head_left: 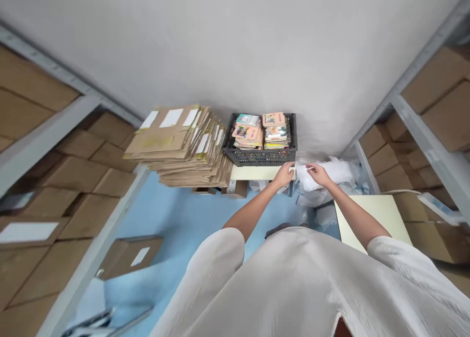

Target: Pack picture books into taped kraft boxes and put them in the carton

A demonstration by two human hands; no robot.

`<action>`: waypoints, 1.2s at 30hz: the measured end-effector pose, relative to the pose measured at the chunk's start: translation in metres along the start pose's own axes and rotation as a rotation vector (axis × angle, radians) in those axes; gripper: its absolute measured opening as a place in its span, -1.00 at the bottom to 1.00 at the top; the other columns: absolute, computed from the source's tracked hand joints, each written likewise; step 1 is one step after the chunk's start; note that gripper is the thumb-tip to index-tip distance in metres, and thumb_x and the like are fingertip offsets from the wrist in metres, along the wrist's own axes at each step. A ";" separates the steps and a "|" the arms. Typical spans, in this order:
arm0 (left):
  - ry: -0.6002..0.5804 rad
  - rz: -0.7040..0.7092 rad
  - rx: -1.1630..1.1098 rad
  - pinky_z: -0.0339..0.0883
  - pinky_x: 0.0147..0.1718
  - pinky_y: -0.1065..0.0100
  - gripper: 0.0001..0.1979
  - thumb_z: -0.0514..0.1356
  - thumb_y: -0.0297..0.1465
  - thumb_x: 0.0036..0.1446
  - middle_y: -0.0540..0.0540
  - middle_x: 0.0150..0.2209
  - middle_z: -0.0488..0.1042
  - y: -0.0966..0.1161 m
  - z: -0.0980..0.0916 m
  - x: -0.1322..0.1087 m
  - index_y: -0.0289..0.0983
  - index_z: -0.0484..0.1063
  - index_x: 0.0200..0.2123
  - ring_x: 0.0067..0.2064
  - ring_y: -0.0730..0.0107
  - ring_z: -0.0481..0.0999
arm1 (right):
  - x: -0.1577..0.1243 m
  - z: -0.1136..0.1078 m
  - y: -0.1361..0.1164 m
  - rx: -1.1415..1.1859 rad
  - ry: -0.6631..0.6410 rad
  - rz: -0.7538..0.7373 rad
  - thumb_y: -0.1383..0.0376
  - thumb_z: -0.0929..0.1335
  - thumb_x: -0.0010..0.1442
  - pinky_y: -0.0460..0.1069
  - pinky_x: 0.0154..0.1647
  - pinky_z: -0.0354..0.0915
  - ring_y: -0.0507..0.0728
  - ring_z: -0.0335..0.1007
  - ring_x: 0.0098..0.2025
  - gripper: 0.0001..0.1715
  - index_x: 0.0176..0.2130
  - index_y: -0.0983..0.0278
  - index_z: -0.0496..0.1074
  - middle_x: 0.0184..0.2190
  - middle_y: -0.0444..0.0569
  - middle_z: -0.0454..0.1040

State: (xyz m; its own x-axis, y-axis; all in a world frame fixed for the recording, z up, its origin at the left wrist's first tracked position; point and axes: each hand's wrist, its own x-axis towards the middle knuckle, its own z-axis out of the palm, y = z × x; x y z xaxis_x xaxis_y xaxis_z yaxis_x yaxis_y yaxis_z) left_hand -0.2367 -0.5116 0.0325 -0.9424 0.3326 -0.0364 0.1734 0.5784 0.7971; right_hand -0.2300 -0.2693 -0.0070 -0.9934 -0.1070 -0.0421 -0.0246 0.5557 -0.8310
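Note:
My left hand [283,175] and my right hand [318,174] both pinch a piece of white plastic wrap [301,173] stretched between them, out in front of me. More crumpled white wrapping [336,171] is piled just right of my hands. Behind my left hand stands a black plastic crate [260,155] filled with small colourful books [262,129], resting on a pale table [253,172].
A tall stack of flattened cardboard mailers [183,146] lies left of the crate. Metal shelving with brown boxes [73,180] lines the left side and more boxes [433,102] the right. A second pale table top [382,214] is at my right; a box [128,254] lies on the blue floor.

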 end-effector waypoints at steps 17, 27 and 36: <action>0.280 0.061 -0.010 0.46 0.37 0.07 -0.53 0.13 -0.62 0.32 -0.22 0.21 0.64 -0.081 -0.091 0.072 -0.26 0.61 0.20 0.26 0.12 0.62 | 0.172 0.052 -0.061 -0.009 -0.009 -0.291 0.20 0.35 0.37 0.23 0.19 0.54 0.25 0.62 -0.01 -0.65 0.02 0.21 0.67 0.03 0.11 0.66; 0.205 0.288 0.202 0.37 0.42 0.04 -0.52 0.09 -0.59 0.38 -0.24 0.28 0.59 -0.114 -0.162 0.180 -0.23 0.55 0.27 0.36 0.09 0.52 | 0.258 0.065 -0.094 -0.422 0.075 -0.341 0.32 0.31 0.36 0.28 0.43 0.32 0.35 0.40 0.35 -0.47 0.24 0.25 0.59 0.29 0.20 0.52; 0.059 0.168 0.547 0.14 0.53 -0.21 -0.41 0.14 -0.50 0.40 -0.33 0.57 0.25 -0.119 -0.181 0.222 -0.21 0.36 0.46 0.60 -0.15 0.18 | 0.292 0.085 -0.109 -0.761 0.035 -0.236 0.39 0.28 0.41 0.27 0.34 0.31 0.41 0.31 0.40 -0.32 0.45 0.29 0.43 0.54 0.19 0.30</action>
State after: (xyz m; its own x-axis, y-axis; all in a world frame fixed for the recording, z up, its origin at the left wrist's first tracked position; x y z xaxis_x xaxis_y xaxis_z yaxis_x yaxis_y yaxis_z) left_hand -0.5180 -0.6415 0.0393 -0.9007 0.4203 0.1097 0.4301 0.8276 0.3607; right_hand -0.5084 -0.4311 0.0242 -0.9551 -0.2729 0.1153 -0.2919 0.9334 -0.2085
